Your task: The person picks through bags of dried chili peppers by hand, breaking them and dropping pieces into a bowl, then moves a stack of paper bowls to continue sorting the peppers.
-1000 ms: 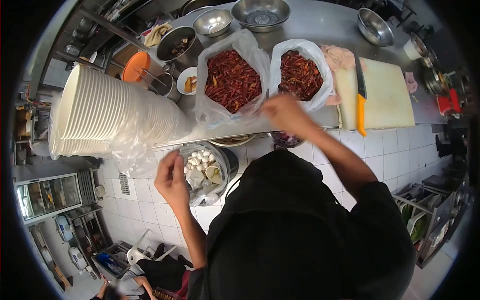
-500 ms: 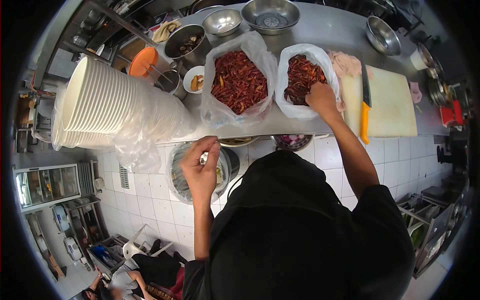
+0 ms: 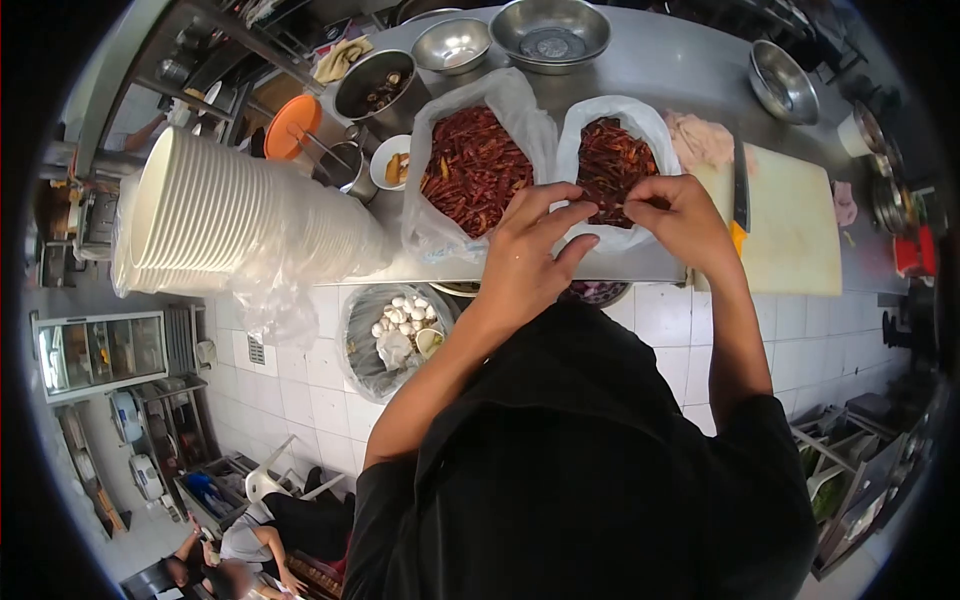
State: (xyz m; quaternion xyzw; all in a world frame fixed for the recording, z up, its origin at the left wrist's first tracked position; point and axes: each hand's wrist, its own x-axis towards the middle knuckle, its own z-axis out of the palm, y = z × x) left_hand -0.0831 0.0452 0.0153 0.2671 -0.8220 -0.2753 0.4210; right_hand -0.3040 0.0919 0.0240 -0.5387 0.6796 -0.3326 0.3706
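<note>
Two plastic bags of dried red chilies stand on the steel table. My left hand is between them, at the near edges of the larger bag and the smaller bag. Its fingers are apart, and nothing shows in them. Over the near right side of the smaller bag is my right hand, thumb and forefinger pinched together. Whatever they pinch is too small to make out. Right of it a knife with an orange handle lies on the white cutting board.
Stacked white tubs in plastic stand at the left. Metal bowls and a pot of mushrooms are at the back. A lined bin with white bulbs sits below the table edge. People are at the lower left.
My left hand has moved right and up from beside the bin to the bags. My right hand has lifted slightly out of the smaller bag, toward its right edge.
</note>
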